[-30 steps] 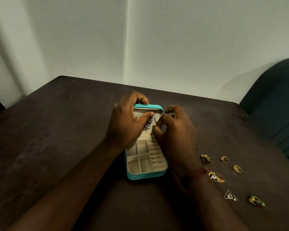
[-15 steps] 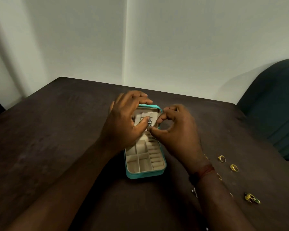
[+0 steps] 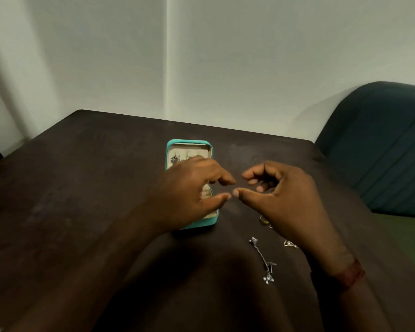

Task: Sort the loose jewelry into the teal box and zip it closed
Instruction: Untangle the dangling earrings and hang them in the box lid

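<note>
The left hand (image 3: pixel 192 188) hovers over the open teal box (image 3: pixel 189 144) on the counter (image 3: pixel 82 188), its grip released and empty. At its 3 o'clock, the right hand (image 3: pixel 288 200) has a loosely curled grip with nothing visible inside. Its wrist could likely drag the silver chain (image 3: pixel 264 259), at 7 o'clock, astray.

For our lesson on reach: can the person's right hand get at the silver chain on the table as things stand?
Probably yes: the right hand seems empty, and the silver chain lies uncovered on the table beside its wrist.
</note>
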